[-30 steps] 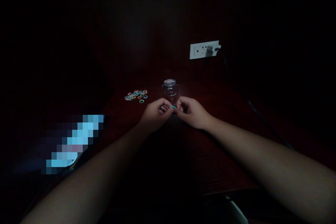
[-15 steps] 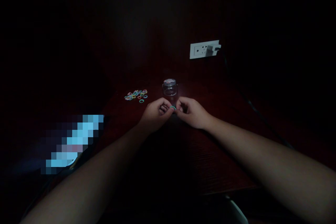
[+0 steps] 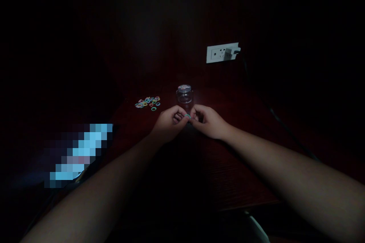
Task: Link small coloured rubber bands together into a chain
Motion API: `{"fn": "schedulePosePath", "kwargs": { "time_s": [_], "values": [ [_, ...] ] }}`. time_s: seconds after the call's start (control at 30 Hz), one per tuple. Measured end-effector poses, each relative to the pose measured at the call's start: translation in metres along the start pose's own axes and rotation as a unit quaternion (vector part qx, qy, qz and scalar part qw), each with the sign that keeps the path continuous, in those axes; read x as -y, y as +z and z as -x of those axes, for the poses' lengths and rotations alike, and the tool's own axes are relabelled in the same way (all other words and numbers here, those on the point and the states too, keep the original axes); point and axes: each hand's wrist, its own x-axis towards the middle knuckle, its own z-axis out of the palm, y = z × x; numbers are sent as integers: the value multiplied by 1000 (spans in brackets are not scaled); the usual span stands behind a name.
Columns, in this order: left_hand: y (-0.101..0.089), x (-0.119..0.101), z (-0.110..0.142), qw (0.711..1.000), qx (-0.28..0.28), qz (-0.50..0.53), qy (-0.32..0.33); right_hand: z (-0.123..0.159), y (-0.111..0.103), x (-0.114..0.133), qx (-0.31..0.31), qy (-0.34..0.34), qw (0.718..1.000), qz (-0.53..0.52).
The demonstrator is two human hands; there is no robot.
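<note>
Both of my hands meet over the dark red table, each pinching a small green hair tie between thumb and forefinger. My left hand has it from the left, its other fingers curled. From the other side, my right hand grips it near its right end, the fingertips of both hands almost touching. Just behind them stands a clear jar with a patterned lid on; its lower part is hidden by the hands. Several coloured hair ties lie in a loose pile left of the jar.
A lit, pixelated screen glows at the left, beside my left forearm. On the wall at the back right is a white socket plate with a plug in it. A dark cable runs along the right side. Surroundings are very dark.
Almost nothing differs. Both hands keep their pinch on the green hair tie, and the whole view has shifted very slightly.
</note>
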Motion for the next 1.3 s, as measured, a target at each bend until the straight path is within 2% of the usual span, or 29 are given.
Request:
{"fn": "schedulePosePath", "kwargs": {
  "time_s": [1.3],
  "values": [
    [0,-1,1,1000,21,4,-16,0,0,-2,19,-3,1000,5]
  ]
}}
